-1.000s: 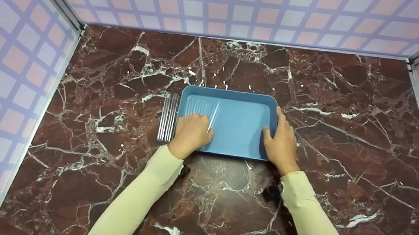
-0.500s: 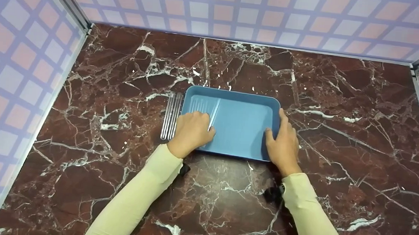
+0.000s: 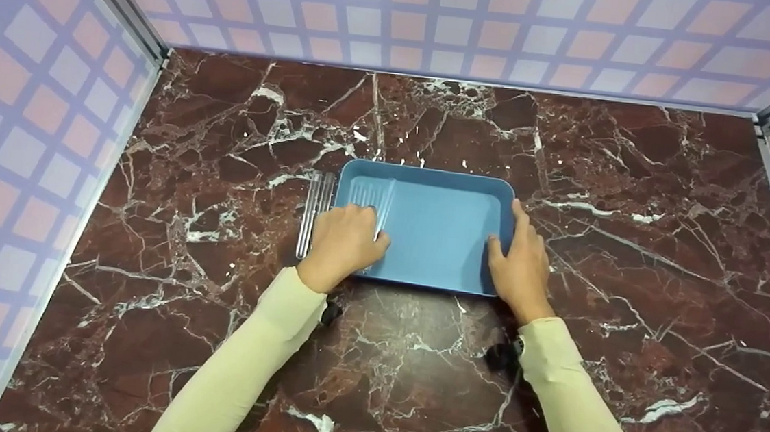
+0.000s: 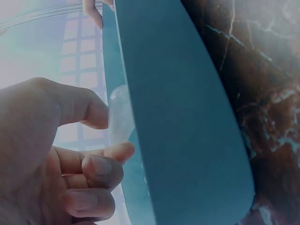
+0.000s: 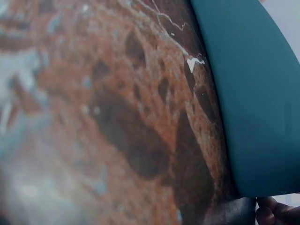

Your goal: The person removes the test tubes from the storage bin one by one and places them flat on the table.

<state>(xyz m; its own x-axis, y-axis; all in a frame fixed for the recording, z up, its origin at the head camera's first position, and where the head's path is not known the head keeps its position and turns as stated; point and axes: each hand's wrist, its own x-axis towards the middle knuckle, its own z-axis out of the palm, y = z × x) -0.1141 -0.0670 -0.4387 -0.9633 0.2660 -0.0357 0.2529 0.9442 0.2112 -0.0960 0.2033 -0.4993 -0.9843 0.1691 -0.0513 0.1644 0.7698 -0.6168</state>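
Two loose test tubes (image 3: 309, 215) lie on the desk (image 3: 627, 276), just left of your blue tray (image 3: 432, 233); a bump could make them roll. Next, your left hand (image 3: 343, 246) curls over the tray's left part, by a row of tubes (image 3: 367, 194) inside; I can't tell if it pinches one. They look round and slick, so a thumb nudge could send them rolling right. Your right hand (image 3: 522, 266) grips the tray's right wall; if it tugs, the row may slide apart.
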